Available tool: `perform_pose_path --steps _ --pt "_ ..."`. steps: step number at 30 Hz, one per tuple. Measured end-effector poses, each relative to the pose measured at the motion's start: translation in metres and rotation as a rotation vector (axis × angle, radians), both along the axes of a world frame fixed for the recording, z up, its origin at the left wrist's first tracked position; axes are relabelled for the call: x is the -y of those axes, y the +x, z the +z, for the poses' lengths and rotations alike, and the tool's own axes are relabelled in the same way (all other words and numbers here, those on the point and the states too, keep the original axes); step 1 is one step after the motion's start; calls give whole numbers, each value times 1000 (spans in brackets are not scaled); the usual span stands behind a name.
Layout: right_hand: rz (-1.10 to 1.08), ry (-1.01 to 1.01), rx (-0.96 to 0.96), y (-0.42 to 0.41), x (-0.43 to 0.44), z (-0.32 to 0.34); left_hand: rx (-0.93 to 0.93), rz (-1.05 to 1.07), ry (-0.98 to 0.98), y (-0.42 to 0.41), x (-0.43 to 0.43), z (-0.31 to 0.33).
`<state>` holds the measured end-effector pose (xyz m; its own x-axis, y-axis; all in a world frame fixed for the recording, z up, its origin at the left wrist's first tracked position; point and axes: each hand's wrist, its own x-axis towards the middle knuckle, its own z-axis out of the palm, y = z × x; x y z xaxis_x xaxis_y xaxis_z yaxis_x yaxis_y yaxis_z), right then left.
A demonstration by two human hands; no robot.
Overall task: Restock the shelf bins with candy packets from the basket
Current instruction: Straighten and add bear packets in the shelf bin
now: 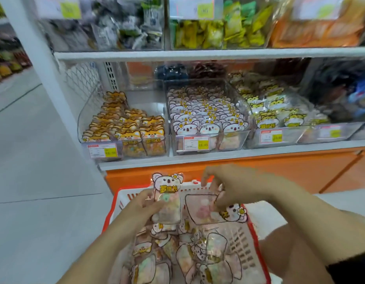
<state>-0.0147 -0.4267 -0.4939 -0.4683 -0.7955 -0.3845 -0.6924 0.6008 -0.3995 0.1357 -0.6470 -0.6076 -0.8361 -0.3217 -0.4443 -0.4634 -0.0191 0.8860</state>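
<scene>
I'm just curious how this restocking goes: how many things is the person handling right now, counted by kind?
Koala packets in hand: 2 (upright packet in left hand, sideways packet in right hand)
Basket: 1
Total: 3

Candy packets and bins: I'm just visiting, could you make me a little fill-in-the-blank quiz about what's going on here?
The left hand holds one koala packet ___, face at the top, while the right hand grips a second packet turned sideways.
The basket beneath them has a rim coloured ___.
The bin of matching koala packets stands directly to the ___ of the bin of orange packets.
Missing words: upright; red; right.
</scene>
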Motion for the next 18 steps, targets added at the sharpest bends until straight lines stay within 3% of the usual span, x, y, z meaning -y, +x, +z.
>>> perform_pose_path --steps 3,6,12,14,16,18 --pt "170 -1 -71 19 14 26 -5 -56 53 4 -13 13" --pt "205 -94 -126 26 24 28 -63 -80 130 8 -23 25" --pt "82 -322 -248 31 31 24 -181 -113 157 13 -32 45" --pt "-49 -425 -277 30 28 18 -229 -65 173 13 -30 47" --pt "-303 -567 -85 29 20 11 -288 -11 239 9 -29 49" --pt "-497 -645 305 27 13 1 -338 38 301 2 -29 51"
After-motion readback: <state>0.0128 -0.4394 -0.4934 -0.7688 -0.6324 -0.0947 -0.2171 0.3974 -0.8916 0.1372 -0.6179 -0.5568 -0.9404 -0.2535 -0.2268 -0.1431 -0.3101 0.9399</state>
